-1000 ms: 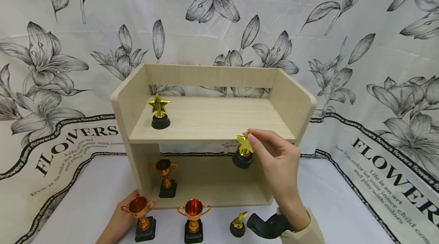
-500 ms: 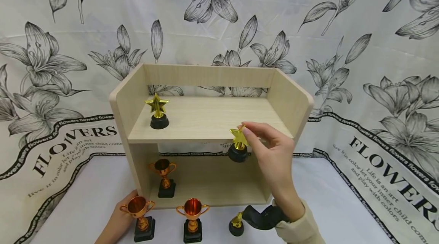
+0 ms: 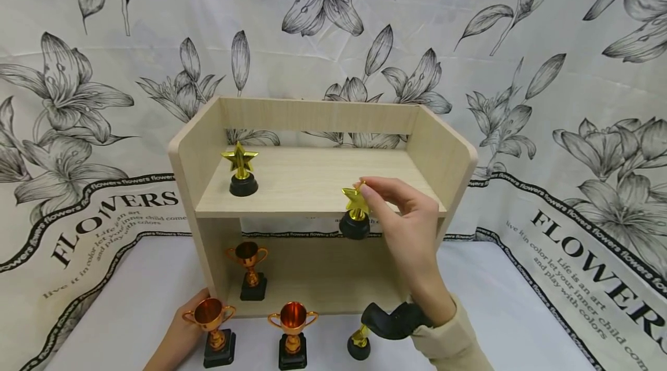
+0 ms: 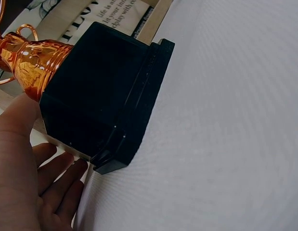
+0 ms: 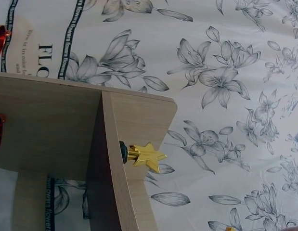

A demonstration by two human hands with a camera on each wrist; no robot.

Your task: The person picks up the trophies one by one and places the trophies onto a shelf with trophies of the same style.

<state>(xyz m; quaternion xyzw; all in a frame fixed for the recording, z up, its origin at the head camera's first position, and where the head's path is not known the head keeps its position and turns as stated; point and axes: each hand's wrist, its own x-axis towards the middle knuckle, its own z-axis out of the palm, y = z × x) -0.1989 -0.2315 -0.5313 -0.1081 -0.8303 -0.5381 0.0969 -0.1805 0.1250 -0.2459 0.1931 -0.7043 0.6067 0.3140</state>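
Just right of frame centre, the grip of the right hand (image 3: pixel 409 220) pinched an upper tip of the glossy gold, black-based, plastic-looking star trophy (image 3: pixel 355 209) (probably light, stiff, slippery), whose neck likely offered surer purchase, while the left hand (image 3: pixel 187 320) lay loose at lower left.

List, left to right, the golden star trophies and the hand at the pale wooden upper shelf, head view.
Shiny golden star trophy standing on its round black base → matching golden star trophy, pinched near its top → bare right hand.
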